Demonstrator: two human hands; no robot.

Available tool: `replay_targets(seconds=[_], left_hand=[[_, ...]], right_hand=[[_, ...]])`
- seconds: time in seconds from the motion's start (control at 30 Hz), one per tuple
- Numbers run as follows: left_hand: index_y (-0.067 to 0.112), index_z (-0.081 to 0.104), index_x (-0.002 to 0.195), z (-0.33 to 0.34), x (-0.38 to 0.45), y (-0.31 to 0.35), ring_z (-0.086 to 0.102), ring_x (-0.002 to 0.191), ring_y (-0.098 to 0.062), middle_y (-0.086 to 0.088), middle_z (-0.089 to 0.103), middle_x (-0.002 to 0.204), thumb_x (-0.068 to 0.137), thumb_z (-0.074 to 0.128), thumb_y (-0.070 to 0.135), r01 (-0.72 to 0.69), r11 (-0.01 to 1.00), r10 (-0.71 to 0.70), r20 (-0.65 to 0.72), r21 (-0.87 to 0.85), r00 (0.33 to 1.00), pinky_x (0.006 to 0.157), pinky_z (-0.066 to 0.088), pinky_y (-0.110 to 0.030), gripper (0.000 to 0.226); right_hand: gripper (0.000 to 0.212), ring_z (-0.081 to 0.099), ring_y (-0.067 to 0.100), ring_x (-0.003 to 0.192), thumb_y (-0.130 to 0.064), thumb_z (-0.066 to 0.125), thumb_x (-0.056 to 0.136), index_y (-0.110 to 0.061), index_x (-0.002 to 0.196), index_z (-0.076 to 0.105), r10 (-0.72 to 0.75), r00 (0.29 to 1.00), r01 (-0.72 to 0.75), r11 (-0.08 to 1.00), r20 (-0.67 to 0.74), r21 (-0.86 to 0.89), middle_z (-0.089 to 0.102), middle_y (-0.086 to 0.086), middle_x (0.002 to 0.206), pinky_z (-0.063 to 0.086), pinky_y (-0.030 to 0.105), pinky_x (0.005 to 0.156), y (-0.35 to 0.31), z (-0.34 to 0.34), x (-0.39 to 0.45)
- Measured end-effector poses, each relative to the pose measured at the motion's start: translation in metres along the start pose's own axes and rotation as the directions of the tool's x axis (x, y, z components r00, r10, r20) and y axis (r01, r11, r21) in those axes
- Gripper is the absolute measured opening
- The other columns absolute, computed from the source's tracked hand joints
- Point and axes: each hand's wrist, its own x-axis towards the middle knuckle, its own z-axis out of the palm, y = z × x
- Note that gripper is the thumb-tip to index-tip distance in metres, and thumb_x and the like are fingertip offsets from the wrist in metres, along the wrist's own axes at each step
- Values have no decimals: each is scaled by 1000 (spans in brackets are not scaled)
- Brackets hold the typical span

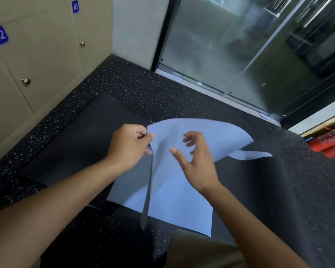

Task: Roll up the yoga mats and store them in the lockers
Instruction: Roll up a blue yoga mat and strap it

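Lockers [37, 60] upper left of frame, doors 41 and 42 closed, contents hidden. Light-blue mat [174, 190] at frame centre, lifted and curling off dark floor [143, 89], beside black mat [81, 144]. Left hand [129, 146] pinches its raised edge. Right hand [197, 161] above it, fingers spread, holding nothing.

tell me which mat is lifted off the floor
The light blue mat, whose edge the left hand pinches; the black mat beside the lockers lies flat.

Black speckled floor [191, 93]; two black mats [81, 140] flat on it, red extinguishers [329, 142] at right edge
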Motion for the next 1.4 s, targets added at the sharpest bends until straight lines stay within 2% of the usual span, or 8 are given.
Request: replay_targets(seconds=[0.2,0.57,0.7,0.8,0.9,1.13,1.27,1.4], left_hand=[[-14,61,84,-4,3,3,76,66,-21,-26,71,80,97,67,15,75,986,-87,-74,-151,993,72,64,-44,32],[-5,71,81,-23,13,9,77,70,-23,-17,73,75,96,67,8,99,912,-191,-200,-399,961,70,64,-33,21],[0,66,78,-40,22,-2,71,73,-29,-13,70,72,90,70,24,110,992,-77,-381,66,921,70,58,-39,27],[10,58,114,-52,21,-2,56,108,-33,-14,59,120,87,74,26,138,949,-5,-422,285,907,86,44,-40,36],[16,50,137,-65,17,-3,44,127,-39,-15,47,138,86,76,25,-42,853,269,-369,520,890,106,33,-47,58],[18,69,92,-71,-18,-1,63,84,-29,0,66,79,92,65,41,-512,413,587,210,754,782,104,34,-42,24],[18,61,83,-65,-47,12,55,67,-27,3,55,70,90,75,21,-541,440,604,209,717,769,75,45,-45,17],[19,60,86,-83,-76,28,57,71,-27,5,56,73,96,68,20,-521,474,583,190,710,790,75,42,-45,13]], right_hand=[[56,63,3,97,-56,80,81,-35,122,47,155,920,-174,984,360,21,58,-18,115,57,29,85,8,20,-3],[18,66,13,82,-38,67,94,-23,99,58,61,905,-58,998,422,-21,69,-7,96,56,37,76,-10,46,-1],[18,58,10,68,-25,70,94,-28,83,55,72,966,-58,996,249,-63,63,-10,74,49,31,68,-12,49,5],[13,58,4,69,-23,69,95,-28,86,61,48,985,-38,997,165,-65,62,-16,71,42,19,63,-16,47,9],[1,63,12,77,-23,68,96,-22,95,68,43,991,-34,997,127,-72,70,-12,82,48,29,71,-22,42,14],[5,60,16,86,-21,65,98,-22,100,69,-3,992,13,997,127,-73,72,-4,93,42,30,72,-50,22,0],[3,60,14,86,-24,66,98,-25,100,67,-57,992,61,998,112,-28,70,-6,92,47,32,75,-61,2,-17],[16,63,17,97,-31,64,100,-21,111,66,-104,988,113,991,113,-70,70,-4,104,50,34,84,-59,-36,-36]])
